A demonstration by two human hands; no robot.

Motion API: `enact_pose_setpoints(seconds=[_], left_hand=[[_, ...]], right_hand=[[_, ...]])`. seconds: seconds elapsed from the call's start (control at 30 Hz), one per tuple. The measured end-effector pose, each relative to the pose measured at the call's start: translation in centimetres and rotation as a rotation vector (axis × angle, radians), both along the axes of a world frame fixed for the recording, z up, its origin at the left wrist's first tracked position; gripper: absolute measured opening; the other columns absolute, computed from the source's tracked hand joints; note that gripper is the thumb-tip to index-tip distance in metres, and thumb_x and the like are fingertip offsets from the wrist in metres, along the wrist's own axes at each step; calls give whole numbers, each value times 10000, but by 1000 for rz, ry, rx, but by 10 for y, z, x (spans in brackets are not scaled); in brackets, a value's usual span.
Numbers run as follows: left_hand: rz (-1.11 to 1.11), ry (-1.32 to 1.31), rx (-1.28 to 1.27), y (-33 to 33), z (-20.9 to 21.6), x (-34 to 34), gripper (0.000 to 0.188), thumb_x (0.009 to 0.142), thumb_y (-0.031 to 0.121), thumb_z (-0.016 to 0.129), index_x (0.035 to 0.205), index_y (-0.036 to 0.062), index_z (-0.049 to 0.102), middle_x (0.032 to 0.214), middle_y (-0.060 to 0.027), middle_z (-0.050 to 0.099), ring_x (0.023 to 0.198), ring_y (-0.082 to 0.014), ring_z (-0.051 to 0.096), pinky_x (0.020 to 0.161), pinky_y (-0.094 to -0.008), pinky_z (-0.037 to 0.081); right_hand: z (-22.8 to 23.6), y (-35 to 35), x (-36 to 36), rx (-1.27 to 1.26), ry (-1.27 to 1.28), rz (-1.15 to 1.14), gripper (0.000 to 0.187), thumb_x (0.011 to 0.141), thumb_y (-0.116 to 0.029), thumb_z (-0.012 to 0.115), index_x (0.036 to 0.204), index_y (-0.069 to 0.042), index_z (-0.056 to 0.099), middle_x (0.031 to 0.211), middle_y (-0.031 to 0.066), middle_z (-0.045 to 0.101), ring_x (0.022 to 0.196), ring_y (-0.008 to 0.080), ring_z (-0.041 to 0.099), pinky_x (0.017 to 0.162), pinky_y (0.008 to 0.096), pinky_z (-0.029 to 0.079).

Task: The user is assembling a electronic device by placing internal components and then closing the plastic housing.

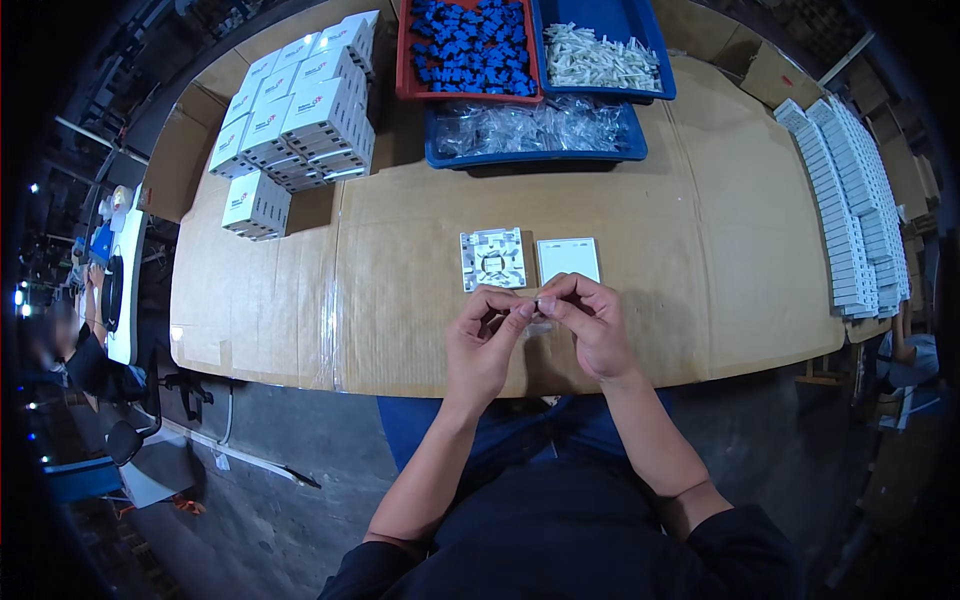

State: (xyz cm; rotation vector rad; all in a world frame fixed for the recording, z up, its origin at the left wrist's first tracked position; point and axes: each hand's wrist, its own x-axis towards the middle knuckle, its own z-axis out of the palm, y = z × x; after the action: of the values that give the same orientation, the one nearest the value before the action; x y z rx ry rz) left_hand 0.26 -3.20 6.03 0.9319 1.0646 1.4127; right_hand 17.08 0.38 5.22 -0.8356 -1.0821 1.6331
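Note:
My left hand (pixel 484 338) and my right hand (pixel 592 322) meet near the front of the cardboard-covered table, thumbs and forefingers pinched together. A tiny dark thing shows between the fingertips, and a pale, see-through scrap (pixel 538 328) hangs just under them. The fingers hide most of it, so its kind is unclear. Just beyond my left hand lies an open white plastic casing (pixel 493 260) with a round dark ring at its centre. Beside it, past my right fingers, rests a flat white square cover (pixel 568 258).
At the back, a red tray (pixel 400 75) holds blue and black parts. One blue tray (pixel 662 60) has white sticks; another (pixel 535 157) has clear plastic bags. White boxes (pixel 290 120) are stacked left, white casings (pixel 845 210) right. Other people sit at both sides.

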Motion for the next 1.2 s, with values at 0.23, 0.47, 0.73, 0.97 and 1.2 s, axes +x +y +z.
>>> enact_pose_setpoints(seconds=[0.23, 0.47, 0.73, 0.97, 1.2], left_hand=[[-87, -124, -86, 7, -1, -11, 108, 988, 99, 723, 1017, -5, 726, 980, -25, 670, 938, -90, 628, 849, -252, 498], [-136, -140, -140, 6, -12, -23, 185, 1054, 169, 627, 1127, 23, 714, 1130, -54, 718, 1027, -123, 677, 924, -308, 540], [-278, -416, -414, -5, -27, -30, 321, 1099, 276, 533, 1221, 17, 679, 1032, -77, 711, 868, -184, 673, 829, -378, 572], [-105, -395, -353, -3, -11, -27, 159, 1015, 127, 671, 1143, 39, 702, 966, -52, 701, 844, -140, 672, 788, -337, 588], [-55, -265, -246, -1, -8, -19, 80, 1015, 89, 671, 1071, 34, 656, 947, -39, 701, 860, -130, 685, 779, -297, 577]], right_hand=[[9, 2, -1, -132, 111, 16, 97, 991, -70, 672, 1035, 4, 715, 992, 41, 718, 941, 104, 643, 884, 269, 505], [5, -1, -4, -101, -64, -9, 162, 1031, -123, 653, 1086, 16, 715, 1007, 24, 719, 929, 82, 633, 878, 249, 515], [13, 7, 1, 204, -38, 131, 141, 1041, -45, 590, 1096, 7, 709, 1187, 112, 715, 1146, 178, 641, 1023, 342, 487], [24, 12, 16, 203, -22, 164, 217, 997, -19, 646, 1207, 18, 685, 1317, 146, 660, 1170, 208, 636, 1057, 375, 493], [23, 2, 5, -11, -133, 151, 314, 960, 94, 640, 1258, 4, 604, 1212, 89, 661, 1096, 146, 651, 931, 293, 568]])
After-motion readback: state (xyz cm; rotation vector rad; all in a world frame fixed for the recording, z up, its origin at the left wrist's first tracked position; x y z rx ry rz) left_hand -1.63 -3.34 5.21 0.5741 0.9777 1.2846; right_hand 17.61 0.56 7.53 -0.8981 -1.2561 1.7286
